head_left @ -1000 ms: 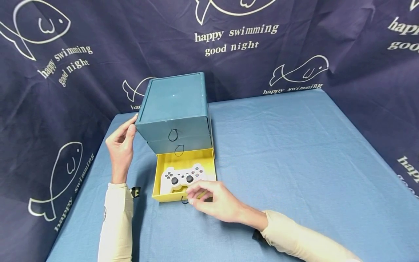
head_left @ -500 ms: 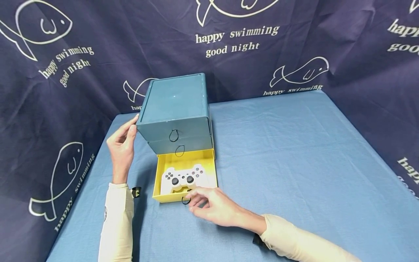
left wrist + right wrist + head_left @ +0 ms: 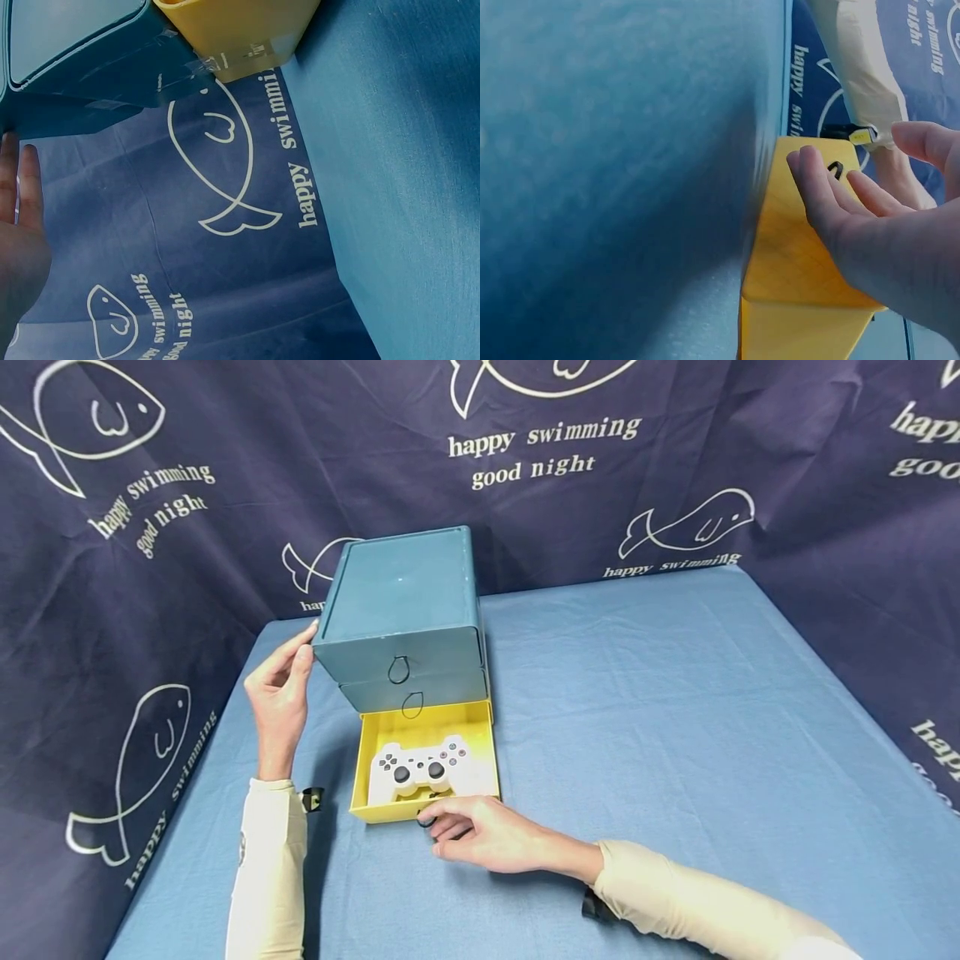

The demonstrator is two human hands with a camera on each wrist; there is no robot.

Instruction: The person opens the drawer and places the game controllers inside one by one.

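Note:
A white game controller [image 3: 420, 770] with two black thumbsticks lies in a yellow drawer [image 3: 358, 777], pulled out at the bottom of a teal drawer cabinet [image 3: 401, 581]. In the head view my left hand [image 3: 279, 697] touches the cabinet's upper left front corner; the left wrist view has its straight fingers [image 3: 30, 184] against the side. My right hand [image 3: 491, 835] is at the yellow drawer's front, beside its black loop handle [image 3: 835, 169]. Loosely bent fingers [image 3: 817, 184] of that hand hold nothing; whether they touch the drawer front, I cannot tell.
Two teal drawers above are pushed in, with black loops on the upper front [image 3: 398, 670] and the lower front [image 3: 412, 704]. A blue cloth [image 3: 637, 735] covers the table. Navy fabric [image 3: 540, 527] printed with fish hangs behind and at the sides.
My right hand has drawn back and down from above the drawer's front edge to beside its loop, uncovering more of the controller. The left hand keeps its place on the cabinet.

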